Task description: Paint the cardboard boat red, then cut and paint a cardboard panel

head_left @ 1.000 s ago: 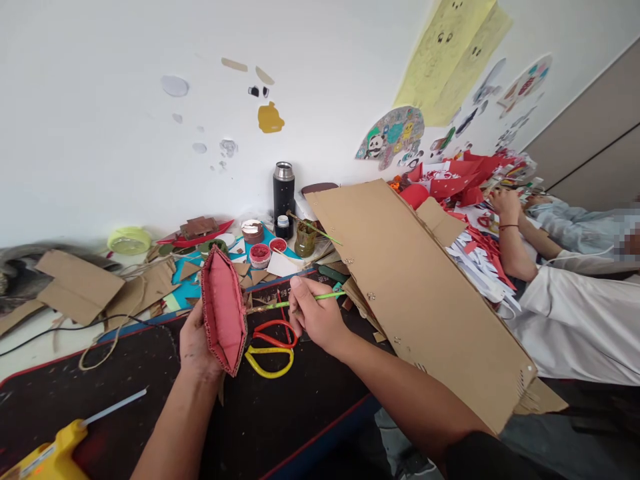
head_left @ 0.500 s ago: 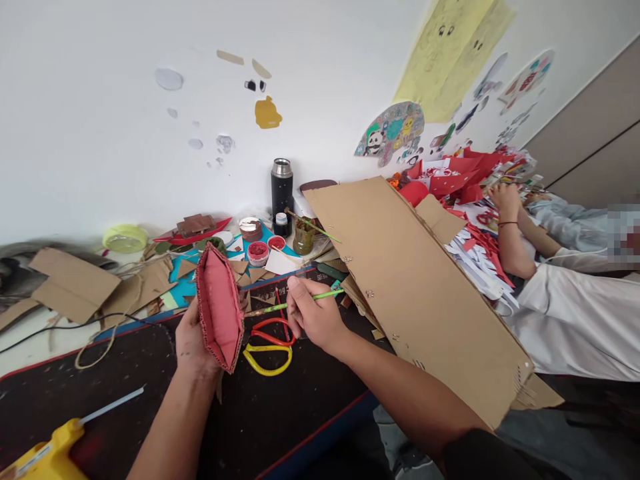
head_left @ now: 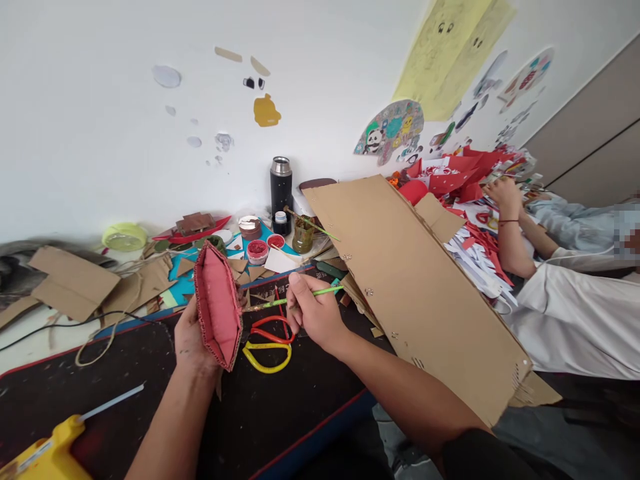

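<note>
My left hand (head_left: 193,340) holds up a small boat-shaped cardboard tray (head_left: 219,303), painted red, its hollow side towards me. Its fingers are mostly hidden behind the tray. In my right hand (head_left: 313,310) a green paintbrush (head_left: 280,302) is pinched, its tip at the tray's right edge. Beneath the brush lie scissors (head_left: 267,357) with one red and one yellow handle, on the black mat (head_left: 280,413). Behind them stand open pots of red paint (head_left: 257,251) and a murky jar (head_left: 303,235) with another brush across its top.
A large cardboard sheet (head_left: 425,293) slants across the right side. A yellow glue gun (head_left: 55,447) lies at lower left, near a black cable (head_left: 100,319). A black flask (head_left: 281,190) stands by the wall. Another person's arm (head_left: 507,230) rests among red and white paper scraps.
My hands, the tray and the brush hold nearly the same pose, with the brush tip still at the tray's right edge. The whole view has shifted very slightly.
</note>
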A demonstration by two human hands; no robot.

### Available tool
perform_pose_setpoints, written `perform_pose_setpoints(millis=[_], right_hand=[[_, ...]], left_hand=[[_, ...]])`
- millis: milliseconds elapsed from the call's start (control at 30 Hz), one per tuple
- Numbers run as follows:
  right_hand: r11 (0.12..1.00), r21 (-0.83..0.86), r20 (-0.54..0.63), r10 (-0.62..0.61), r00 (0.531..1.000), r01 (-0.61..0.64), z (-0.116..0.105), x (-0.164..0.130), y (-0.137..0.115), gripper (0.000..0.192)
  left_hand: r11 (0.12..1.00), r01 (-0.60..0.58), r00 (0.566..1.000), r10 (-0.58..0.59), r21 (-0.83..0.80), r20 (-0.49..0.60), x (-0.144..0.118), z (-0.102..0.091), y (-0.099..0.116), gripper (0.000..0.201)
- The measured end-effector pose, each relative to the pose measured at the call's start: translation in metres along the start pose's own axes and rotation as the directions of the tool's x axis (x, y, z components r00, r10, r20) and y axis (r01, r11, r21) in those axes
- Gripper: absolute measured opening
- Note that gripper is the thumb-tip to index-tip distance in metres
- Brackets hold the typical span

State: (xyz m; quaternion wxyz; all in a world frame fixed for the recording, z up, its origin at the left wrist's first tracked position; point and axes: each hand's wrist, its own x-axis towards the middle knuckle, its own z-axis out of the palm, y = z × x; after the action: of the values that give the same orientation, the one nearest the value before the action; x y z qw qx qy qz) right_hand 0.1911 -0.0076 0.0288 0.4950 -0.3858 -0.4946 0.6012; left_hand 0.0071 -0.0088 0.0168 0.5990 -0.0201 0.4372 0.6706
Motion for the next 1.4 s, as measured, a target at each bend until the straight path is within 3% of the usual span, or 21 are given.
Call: perform_pose_setpoints(millis=[867, 1133, 1400], right_hand=[[0.998, 0.055, 0.008, 0.001, 1.0, -0.002, -0.002, -0.005, 0.002, 0.067], [0.998, 0.047, 0.033, 0.04, 0.999, -0.042, -0.003, -0.01, 0.008, 0.068], [0.955, 0.245, 0.023, 0.166, 0.986, -0.167, -0.004, 0.0, 0.01, 0.067]], left_hand=[[0.999, 0.018, 0.999, -0.02, 0.037, 0.036, 0.0, -0.004, 0.001, 0.036], [0.999, 0.023, 0.999, -0.022, -0.043, 0.035, 0.005, -0.004, -0.003, 0.041], [0.998, 0.006, 1.0, -0.005, -0.056, 0.013, 0.007, -0.007, -0.002, 0.041]])
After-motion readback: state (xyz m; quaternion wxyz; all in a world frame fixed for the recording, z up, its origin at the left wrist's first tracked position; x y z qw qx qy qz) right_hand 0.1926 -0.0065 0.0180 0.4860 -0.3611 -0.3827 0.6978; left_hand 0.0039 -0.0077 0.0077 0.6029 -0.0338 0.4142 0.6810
